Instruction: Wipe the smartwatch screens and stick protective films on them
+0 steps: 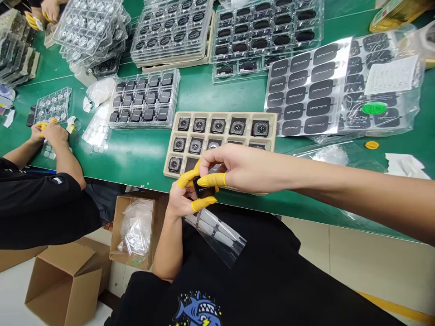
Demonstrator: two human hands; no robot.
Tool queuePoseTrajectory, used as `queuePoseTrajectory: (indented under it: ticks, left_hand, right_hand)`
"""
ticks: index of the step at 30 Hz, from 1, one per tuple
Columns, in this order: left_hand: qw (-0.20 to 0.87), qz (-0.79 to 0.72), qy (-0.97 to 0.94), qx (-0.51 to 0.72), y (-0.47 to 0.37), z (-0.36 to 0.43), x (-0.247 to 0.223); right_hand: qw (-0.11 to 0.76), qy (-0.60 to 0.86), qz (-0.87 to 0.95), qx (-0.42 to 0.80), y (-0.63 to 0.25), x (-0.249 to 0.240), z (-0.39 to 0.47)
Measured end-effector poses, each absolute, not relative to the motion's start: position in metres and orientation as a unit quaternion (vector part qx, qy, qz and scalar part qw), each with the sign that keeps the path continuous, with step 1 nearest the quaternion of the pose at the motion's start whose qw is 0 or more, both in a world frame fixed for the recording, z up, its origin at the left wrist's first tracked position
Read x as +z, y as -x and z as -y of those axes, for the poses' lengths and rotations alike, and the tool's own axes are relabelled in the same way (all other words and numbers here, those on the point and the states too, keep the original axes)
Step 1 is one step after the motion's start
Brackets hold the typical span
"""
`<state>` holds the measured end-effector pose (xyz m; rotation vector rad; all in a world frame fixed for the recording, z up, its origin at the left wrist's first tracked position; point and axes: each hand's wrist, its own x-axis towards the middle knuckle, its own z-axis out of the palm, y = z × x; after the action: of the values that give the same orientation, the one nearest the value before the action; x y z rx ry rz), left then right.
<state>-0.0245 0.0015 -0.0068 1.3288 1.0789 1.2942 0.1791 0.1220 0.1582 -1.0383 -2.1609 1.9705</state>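
Note:
My left hand (183, 197), with yellow finger cots, grips a black square watch piece (205, 189) over the table's front edge. A clear strip with pale labels (217, 231) hangs below that hand. My right hand (231, 170) reaches in from the right, its yellow-capped fingers closed at the face of the piece; whether they pinch a film there is too small to tell. Right behind both hands is a beige tray (221, 115) with black square watch pieces in its compartments. My right hand and wrist hide part of its front row.
Black label sheets (306, 90) lie at the right, partly under plastic with a paper slip. Clear trays (173, 27) are stacked at the back. Another tray of black pieces (141, 97) sits left. A co-worker's hands (52, 133) are farther left. Cardboard boxes (68, 280) stand below.

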Motion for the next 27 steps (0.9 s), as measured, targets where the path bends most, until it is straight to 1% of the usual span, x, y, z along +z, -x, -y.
queuePoseTrajectory:
  ticks: [9,20,22,27]
  left_hand:
    - [0.473,-0.378,-0.544,0.581,0.013,-0.004,0.011]
    - [0.493,-0.440,-0.506,0.554,0.014,-0.003,0.011]
    - [0.497,-0.436,-0.501,0.559,0.013,-0.003,0.013]
    - [0.529,-0.399,-0.485,0.571,0.015,-0.003,0.014]
  right_hand:
    - [0.047,0.320,0.706,0.630,-0.180,0.152,-0.121]
    - [0.087,0.295,0.693,0.652,-0.187,0.143,-0.122]
    - [0.104,0.288,0.677,0.669,-0.190,0.140,-0.121]
    - [0.188,0.319,0.635,0.678,-0.199,0.122,-0.112]
